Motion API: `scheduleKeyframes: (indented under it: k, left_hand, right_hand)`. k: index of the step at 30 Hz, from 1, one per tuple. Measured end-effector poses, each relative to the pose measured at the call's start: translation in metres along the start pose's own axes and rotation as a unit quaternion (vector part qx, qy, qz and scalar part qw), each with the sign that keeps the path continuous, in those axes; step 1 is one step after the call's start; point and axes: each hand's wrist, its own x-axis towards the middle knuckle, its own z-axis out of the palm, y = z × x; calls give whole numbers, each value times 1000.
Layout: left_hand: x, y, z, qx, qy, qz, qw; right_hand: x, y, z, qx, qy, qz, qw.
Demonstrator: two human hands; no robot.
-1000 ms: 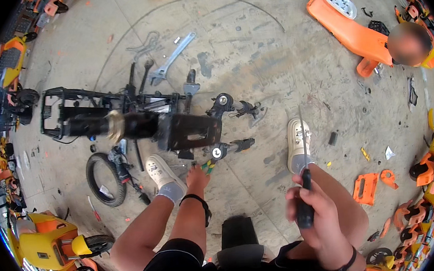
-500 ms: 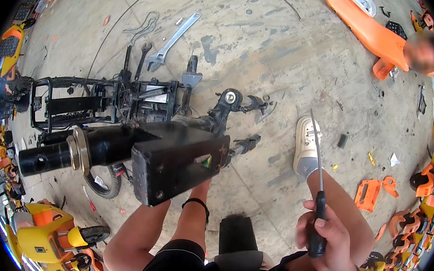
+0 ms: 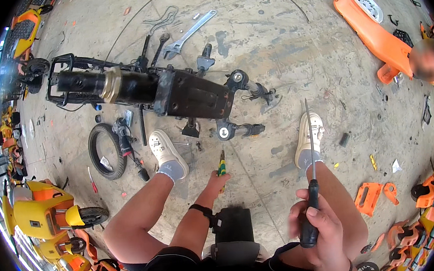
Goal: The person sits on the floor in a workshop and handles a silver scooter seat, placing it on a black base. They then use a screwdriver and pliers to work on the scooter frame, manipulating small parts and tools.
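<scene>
My right hand [image 3: 321,222] grips the black handle of a long-bladed screwdriver [image 3: 313,171], its shaft upright in front of my right shin. Low between my legs, my left hand [image 3: 215,183] is closed around pliers [image 3: 222,165] with green and yellow handles, jaws toward the scooter frame. That black metal scooter frame [image 3: 192,93] stands ahead and to the left. It has a tube [image 3: 80,81] with a brass-coloured nut [image 3: 112,85], and two arms with round joints stick out at its right end. Neither tool touches the frame visibly.
A tyre [image 3: 94,151] and a black handlebar part [image 3: 125,143] lie left of my left shoe [image 3: 164,146]. Beyond the frame is a large adjustable wrench [image 3: 192,33]. An orange body panel [image 3: 373,34] lies far right, near another person. Yellow scooters [image 3: 43,218] line the left side.
The frame has shifted farther away in view, uncovering my left shoe, the tyre and my left hand with the pliers. My right hand still holds the screwdriver, nearly unmoved.
</scene>
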Motion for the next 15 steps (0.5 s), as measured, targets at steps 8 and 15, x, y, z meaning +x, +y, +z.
scheduleKeyframes:
  k: [8, 15]
  left_hand:
    - [37, -54, -63, 195, 21, -4, 980]
    - [7, -9, -95, 382, 106, -19, 918]
  right_hand:
    - [-12, 9, -6, 9, -42, -21, 999]
    - [-16, 16, -12, 15, -43, -21, 999]
